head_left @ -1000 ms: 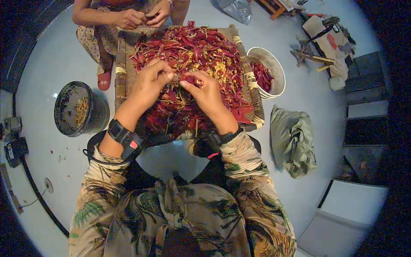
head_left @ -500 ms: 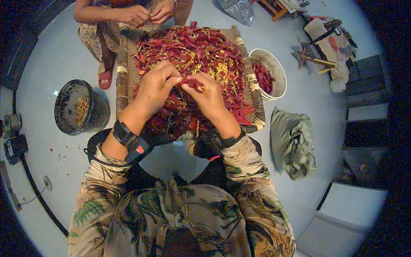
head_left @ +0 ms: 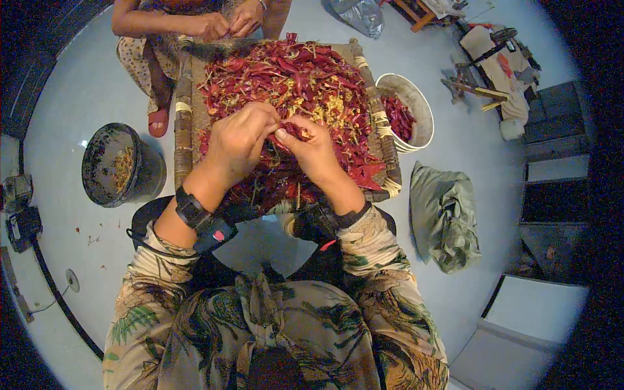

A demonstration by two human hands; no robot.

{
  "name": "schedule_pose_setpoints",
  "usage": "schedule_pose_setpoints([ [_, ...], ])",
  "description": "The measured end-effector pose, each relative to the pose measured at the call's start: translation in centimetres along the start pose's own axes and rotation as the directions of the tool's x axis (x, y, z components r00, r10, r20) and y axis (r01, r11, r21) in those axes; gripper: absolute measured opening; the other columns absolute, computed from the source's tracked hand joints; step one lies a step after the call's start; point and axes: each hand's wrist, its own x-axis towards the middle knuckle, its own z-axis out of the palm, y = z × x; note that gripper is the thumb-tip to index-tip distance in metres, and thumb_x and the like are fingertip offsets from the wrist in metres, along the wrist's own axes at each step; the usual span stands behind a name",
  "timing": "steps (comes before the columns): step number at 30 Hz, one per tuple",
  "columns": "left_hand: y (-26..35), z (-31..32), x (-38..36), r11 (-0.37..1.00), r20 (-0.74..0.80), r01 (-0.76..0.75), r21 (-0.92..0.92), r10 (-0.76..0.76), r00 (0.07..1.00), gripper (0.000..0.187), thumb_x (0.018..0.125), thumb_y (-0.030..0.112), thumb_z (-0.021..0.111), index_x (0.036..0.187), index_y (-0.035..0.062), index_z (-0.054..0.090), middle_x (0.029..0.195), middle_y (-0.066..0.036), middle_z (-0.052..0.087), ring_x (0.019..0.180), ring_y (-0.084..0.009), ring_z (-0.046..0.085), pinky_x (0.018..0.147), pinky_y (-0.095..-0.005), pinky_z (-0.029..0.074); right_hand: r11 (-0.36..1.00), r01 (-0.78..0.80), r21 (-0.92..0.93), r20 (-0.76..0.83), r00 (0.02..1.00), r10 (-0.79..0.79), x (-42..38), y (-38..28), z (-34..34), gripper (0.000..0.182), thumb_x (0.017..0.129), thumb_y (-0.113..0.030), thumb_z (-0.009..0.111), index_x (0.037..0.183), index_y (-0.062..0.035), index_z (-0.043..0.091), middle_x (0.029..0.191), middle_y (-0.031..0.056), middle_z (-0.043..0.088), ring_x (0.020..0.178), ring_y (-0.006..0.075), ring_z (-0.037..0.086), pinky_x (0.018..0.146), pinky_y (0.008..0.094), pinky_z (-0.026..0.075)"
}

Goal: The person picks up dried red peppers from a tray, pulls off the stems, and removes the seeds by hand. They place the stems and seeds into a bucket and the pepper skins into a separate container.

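Note:
My right hand (head_left: 315, 153) is closed around a dried red chili (head_left: 294, 130), its thumb pressed along the pod. Close against it, my left hand (head_left: 239, 138) pinches at the chili's stem end; the fingertips are partly hidden behind the hand's back. Both hands hover over a heap of dried red chilies (head_left: 286, 68), with yellow seeds (head_left: 328, 107) scattered through the middle. The heap lies on a woven stand with a wooden frame (head_left: 184, 133).
A black bucket (head_left: 153, 172) with stem scraps stands at left, a white bucket (head_left: 421, 107) of red chilies at right. A green-grey sack (head_left: 445, 214) lies below it. Across the frame sits another person, whose hands (head_left: 231, 23) are together at the far edge.
My left hand has rolled over, its back now turned more upward and the fingers curled tighter near the chili. My right hand has barely shifted.

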Motion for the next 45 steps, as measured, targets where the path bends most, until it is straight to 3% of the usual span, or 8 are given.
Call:
schedule_pose_setpoints([
  [7, 0.2, 0.4, -0.3, 0.825, 0.064, 0.394, -0.406, -0.404, 0.913, 0.010, 0.086, 0.009, 0.057, 0.085, 0.0005, 0.053, 0.080, -0.008, 0.059, 0.072, -0.0176, 0.058, 0.064, -0.0317, 0.047, 0.903, 0.221, -0.368, 0.056, 0.975, -0.216, -0.3, -0.7, -0.3, 0.012, 0.083, -0.010, 0.063, 0.092, -0.0026, 0.061, 0.080, 0.0055, 0.061, 0.073, 0.0144, 0.057, 0.065, 0.0284, 0.046],
  [13, -0.4, -0.2, -0.1, 0.241, 0.437, 0.680, -0.693, -0.610, 0.661, 0.009, 0.087, 0.011, 0.057, 0.085, 0.0031, 0.055, 0.069, 0.001, 0.053, 0.053, -0.0054, 0.041, 0.047, -0.0214, 0.031, 0.784, 0.421, -0.456, 0.146, 0.904, -0.401, -0.1, -0.3, -0.4, 0.013, 0.080, -0.010, 0.063, 0.090, -0.0024, 0.060, 0.080, 0.0133, 0.060, 0.076, 0.0286, 0.060, 0.066, 0.0349, 0.046],
  [19, -3.5, -1.5, -0.7, -0.201, 0.582, 0.601, -0.773, -0.601, 0.548, 0.009, 0.088, 0.011, 0.056, 0.086, 0.0016, 0.055, 0.068, 0.001, 0.051, 0.046, -0.0036, 0.033, 0.041, -0.0200, 0.024, 0.695, 0.514, -0.503, 0.229, 0.854, -0.466, -0.5, -0.8, -1.0, 0.017, 0.079, -0.010, 0.064, 0.094, -0.0028, 0.060, 0.081, 0.0146, 0.060, 0.076, 0.0313, 0.060, 0.064, 0.0371, 0.047],
  [22, -4.6, -3.1, -0.4, -0.132, 0.472, 0.495, -0.859, -0.579, 0.665, 0.010, 0.091, 0.011, 0.052, 0.085, 0.0031, 0.055, 0.075, -0.001, 0.056, 0.049, -0.0040, 0.035, 0.044, -0.0192, 0.030, 0.707, 0.509, -0.491, 0.179, 0.853, -0.490, -0.7, -1.3, -1.5, 0.020, 0.077, -0.008, 0.065, 0.095, -0.0025, 0.060, 0.082, 0.0147, 0.060, 0.075, 0.0308, 0.060, 0.065, 0.0362, 0.047],
  [28, -1.5, -3.2, 0.9, -0.008, 0.525, 0.620, -0.784, -0.542, 0.656, 0.012, 0.091, 0.016, 0.054, 0.086, 0.0045, 0.052, 0.084, -0.007, 0.061, 0.052, -0.0067, 0.044, 0.049, -0.0199, 0.040, 0.688, 0.498, -0.528, 0.110, 0.843, -0.526, -0.3, -2.0, -2.1, 0.025, 0.072, 0.003, 0.068, 0.094, -0.0029, 0.060, 0.086, 0.0108, 0.061, 0.078, 0.0237, 0.060, 0.070, 0.0303, 0.047],
  [34, 0.6, -2.6, 1.2, 0.466, 0.396, 0.621, -0.630, -0.495, 0.774, 0.011, 0.088, 0.012, 0.057, 0.092, 0.0026, 0.056, 0.078, -0.003, 0.058, 0.060, -0.0070, 0.052, 0.053, -0.0221, 0.042, 0.657, 0.498, -0.566, 0.111, 0.836, -0.538, 0.3, -1.0, -2.5, 0.028, 0.069, 0.004, 0.061, 0.096, -0.0026, 0.060, 0.090, 0.0142, 0.062, 0.083, 0.0319, 0.062, 0.071, 0.0356, 0.049],
  [39, 2.0, -2.0, 0.8, 0.938, 0.139, 0.266, -0.221, -0.240, 0.961, 0.008, 0.083, 0.008, 0.058, 0.085, 0.0005, 0.056, 0.078, -0.009, 0.057, 0.070, -0.0220, 0.058, 0.060, -0.0319, 0.045, 0.583, 0.505, -0.636, 0.143, 0.820, -0.555, 0.3, -1.2, -2.0, 0.034, 0.065, 0.007, 0.057, 0.097, -0.0034, 0.060, 0.089, 0.0140, 0.061, 0.082, 0.0329, 0.061, 0.068, 0.0365, 0.049],
  [45, 1.6, -1.3, 0.3, 0.982, 0.125, 0.163, -0.096, -0.150, 0.981, 0.009, 0.081, 0.006, 0.058, 0.084, -0.0009, 0.053, 0.079, -0.016, 0.055, 0.074, -0.0346, 0.057, 0.064, -0.0393, 0.046, 0.495, 0.505, -0.707, 0.220, 0.823, -0.524, 0.2, -1.1, -2.2, 0.036, 0.065, 0.003, 0.059, 0.100, -0.0059, 0.059, 0.086, 0.0127, 0.058, 0.077, 0.0328, 0.060, 0.062, 0.0382, 0.049],
])
